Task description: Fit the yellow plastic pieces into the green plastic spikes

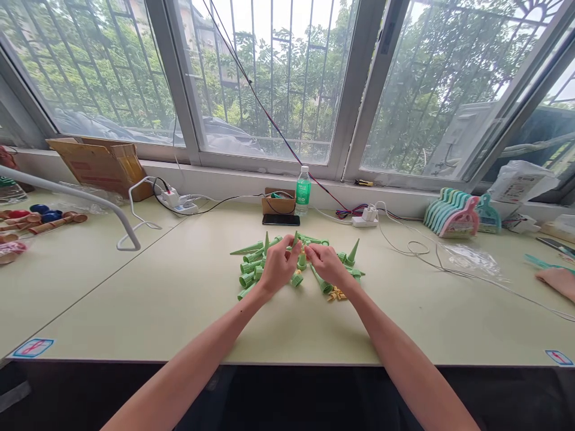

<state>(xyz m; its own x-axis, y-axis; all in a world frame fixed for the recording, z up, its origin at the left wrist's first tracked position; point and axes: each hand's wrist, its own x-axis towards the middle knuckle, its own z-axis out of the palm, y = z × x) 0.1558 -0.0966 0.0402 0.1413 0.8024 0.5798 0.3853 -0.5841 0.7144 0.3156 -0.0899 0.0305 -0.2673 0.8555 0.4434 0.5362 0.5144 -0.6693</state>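
My left hand (281, 263) is closed on a green plastic spike (296, 238) whose pointed tip sticks up above the fingers. Close beside it, my right hand (327, 263) is pinched, with a small yellowish bit near its fingertips; what exactly it grips is too small to make out. Around both hands lies a loose pile of green spikes, some on their sides like this hollow one (247, 279), others upright like this cone (353, 252). Several small yellow plastic pieces (336, 295) sit below my right hand. My hands hide the middle of the pile.
Behind the pile are a black phone (281, 219), a small cardboard box (278, 202) and a bottle (303, 191). Power strips (365, 221) and cables run along the back. Pastel hangers (458, 215) stand right; another person's hand (557, 282) shows at the right edge. Wooden toys (58, 222) lie left.
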